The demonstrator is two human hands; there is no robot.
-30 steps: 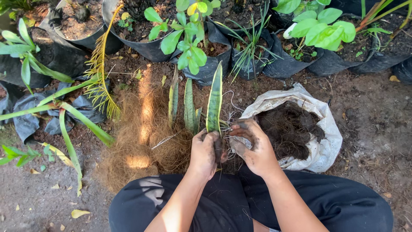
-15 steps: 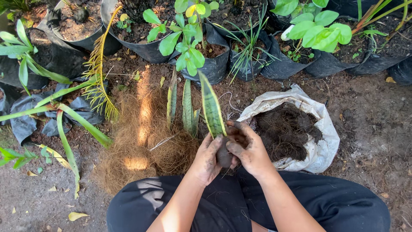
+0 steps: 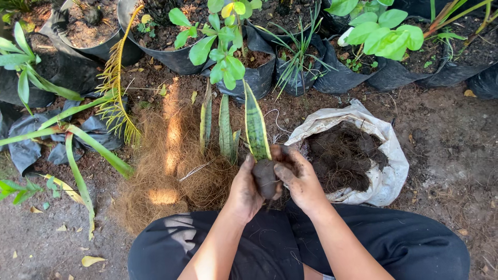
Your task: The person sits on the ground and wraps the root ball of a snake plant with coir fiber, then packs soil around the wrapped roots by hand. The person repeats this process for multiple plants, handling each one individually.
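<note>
Both hands — left hand [image 3: 244, 189] and right hand [image 3: 301, 181] — have their grip closed around the dark soil root ball [image 3: 265, 177] of a yellow-edged green sword-shaped leaf cutting [image 3: 256, 129], held above the lap beside the white plastic sack of dark soil [image 3: 386, 181].

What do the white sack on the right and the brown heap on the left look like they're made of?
The white sack looks like woven plastic: thin, crinkled, matte, with its rim rolled down around dark, crumbly soil. The brown heap looks like dry plant fibre, possibly coconut husk: fine, tangled, hair-like strands, though the exact kind is uncertain.
</note>
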